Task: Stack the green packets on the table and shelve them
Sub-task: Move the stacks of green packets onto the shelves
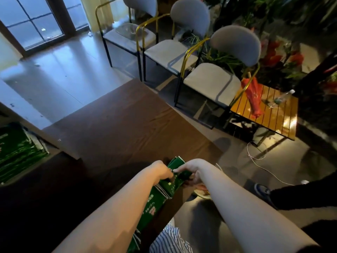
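Near edge: striped cloth (169, 240) is showing at the bottom of the view, both bare forearms reaching forward over it. The stack of green packets (160, 196) is lying lengthwise along the right edge of the table (118, 128), running from close to the body out to the hands, white edges of the packets showing at mid-stack. The left hand (161, 171) is gripping the stack from the left side, fingers curled over the top packets. The right hand (190, 171) is holding the far end of the same packets from the right, fingers wrapping underneath; both hands clenched on the stack, almost touching each other over it. The far end of the stack is poking out just beyond the two hands. The table is wearing a dark brown cloth with creases. At the left edge, an open container (41, 143), kind not clear, is holding more green packets (16, 154) laid flat. To the right, a dark sleeve (300, 194) of another person is coming in, and a white cable (259, 161) is trailing on the floor. Further out, a slatted side table (273, 121) is carrying a red umbrella (254, 99) and a plastic bottle (282, 98) lying down. Three grey chairs (215, 83) are standing in a row; plants (280, 57) and a window (32, 21) lying beyond
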The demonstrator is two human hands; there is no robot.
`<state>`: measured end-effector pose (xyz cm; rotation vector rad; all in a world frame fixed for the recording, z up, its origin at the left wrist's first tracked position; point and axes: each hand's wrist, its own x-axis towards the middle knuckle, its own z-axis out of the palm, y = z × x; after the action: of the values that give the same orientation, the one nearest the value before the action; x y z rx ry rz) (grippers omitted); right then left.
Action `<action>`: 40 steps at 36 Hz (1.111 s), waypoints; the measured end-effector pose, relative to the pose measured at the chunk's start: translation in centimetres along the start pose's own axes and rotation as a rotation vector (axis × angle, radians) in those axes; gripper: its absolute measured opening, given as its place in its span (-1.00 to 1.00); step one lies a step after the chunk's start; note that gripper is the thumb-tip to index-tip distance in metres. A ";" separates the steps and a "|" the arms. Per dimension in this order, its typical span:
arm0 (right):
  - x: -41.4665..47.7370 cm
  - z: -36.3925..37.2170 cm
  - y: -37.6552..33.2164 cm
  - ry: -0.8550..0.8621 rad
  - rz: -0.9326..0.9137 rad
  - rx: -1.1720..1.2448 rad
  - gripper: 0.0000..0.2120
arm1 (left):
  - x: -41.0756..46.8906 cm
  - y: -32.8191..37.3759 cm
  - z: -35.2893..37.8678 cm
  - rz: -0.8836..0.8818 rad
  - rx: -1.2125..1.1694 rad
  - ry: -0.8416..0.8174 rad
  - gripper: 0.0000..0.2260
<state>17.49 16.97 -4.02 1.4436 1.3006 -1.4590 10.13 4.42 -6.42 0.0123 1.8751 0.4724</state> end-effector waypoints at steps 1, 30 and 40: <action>0.1 0.0 -0.1 -0.002 -0.004 0.006 -0.50 | 0.0 0.0 -0.1 -0.006 -0.014 -0.002 -0.43; -8.1 7.4 -9.2 -0.383 -0.394 0.113 -0.71 | -9.3 -7.2 -12.0 0.424 -0.984 0.077 -0.53; -14.5 16.2 -9.7 -0.565 -0.505 -0.024 -0.68 | -17.4 -13.9 -15.4 0.531 -1.223 0.162 -0.58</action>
<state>5.74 1.63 9.90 0.6135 1.3444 -1.9783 5.36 -17.38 9.02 -0.3559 1.4391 1.9529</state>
